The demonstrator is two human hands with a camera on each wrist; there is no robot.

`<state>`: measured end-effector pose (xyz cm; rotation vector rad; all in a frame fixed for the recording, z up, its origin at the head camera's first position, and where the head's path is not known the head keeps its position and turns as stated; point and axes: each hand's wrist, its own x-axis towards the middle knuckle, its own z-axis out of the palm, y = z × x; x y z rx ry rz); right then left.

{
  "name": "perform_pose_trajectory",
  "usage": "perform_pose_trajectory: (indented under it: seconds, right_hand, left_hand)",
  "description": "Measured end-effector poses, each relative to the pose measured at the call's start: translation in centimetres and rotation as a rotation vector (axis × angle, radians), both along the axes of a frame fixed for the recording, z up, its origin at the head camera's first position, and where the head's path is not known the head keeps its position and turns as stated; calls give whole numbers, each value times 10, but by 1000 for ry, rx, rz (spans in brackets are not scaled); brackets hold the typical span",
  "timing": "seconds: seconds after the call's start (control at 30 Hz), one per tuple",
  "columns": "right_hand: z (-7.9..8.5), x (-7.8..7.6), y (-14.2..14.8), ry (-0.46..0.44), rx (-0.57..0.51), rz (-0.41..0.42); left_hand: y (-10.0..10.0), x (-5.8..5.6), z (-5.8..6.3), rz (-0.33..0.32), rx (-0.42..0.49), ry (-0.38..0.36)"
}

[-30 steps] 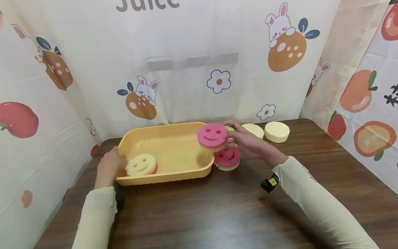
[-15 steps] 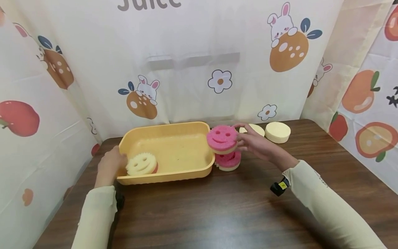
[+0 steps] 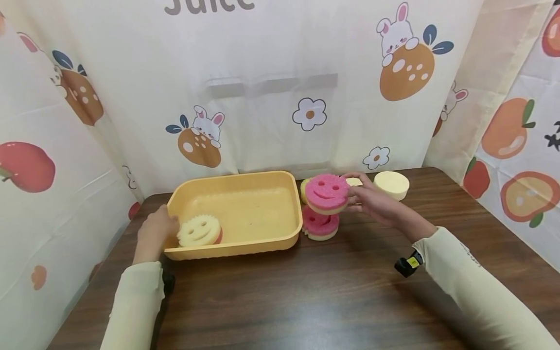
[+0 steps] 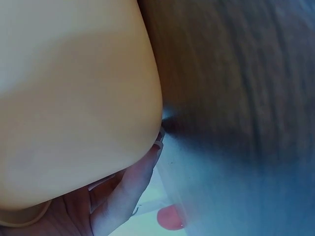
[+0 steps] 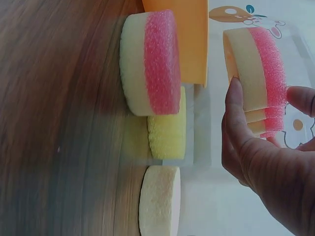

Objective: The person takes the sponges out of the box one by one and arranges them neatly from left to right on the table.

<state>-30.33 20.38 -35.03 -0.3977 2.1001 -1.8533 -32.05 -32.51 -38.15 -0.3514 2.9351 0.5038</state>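
My right hand (image 3: pixel 378 201) pinches a round smiley-face sponge (image 3: pixel 327 192), pink on top and cream below, in the air. In the right wrist view its thumb and fingers are on the two faces of the sponge. Below it, another pink-and-cream smiley sponge (image 3: pixel 321 227) lies on the table beside the tray, partly covered. At the left end of the yellow plastic tray (image 3: pixel 253 241), my left hand (image 3: pixel 154 232) grips the wall, its fingers along the outside in the left wrist view. Inside the tray, near that hand, is a smiley sponge (image 3: pixel 199 230) with its cream face up.
Behind the held sponge is a yellow sponge (image 5: pixel 168 125), mostly hidden in the head view. Two round cream pieces stand further right, one partly behind my right hand, the other a thick disc (image 3: pixel 392 184). A printed cloth (image 3: pixel 262 131) borders the wooden table (image 3: pixel 262 301).
My right hand has moved to the right with the pink-and-cream sponge, from the tray's right rim to over the table. The left hand and tray have stayed put.
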Motion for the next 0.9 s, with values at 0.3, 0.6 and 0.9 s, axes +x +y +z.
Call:
perform_pose_trajectory:
  seconds: [0.3,0.6,0.9]
  right_hand:
    - [6,6,16,-26,21,-38]
    - [7,12,39,-42,66,-72]
    - [1,17,52,-62,88,-94]
  left_hand:
    - [2,2,1,0,4,-7]
    - [-1,1,1,-10,10,-6]
    - [-2,0,-1,-12,12,-9]
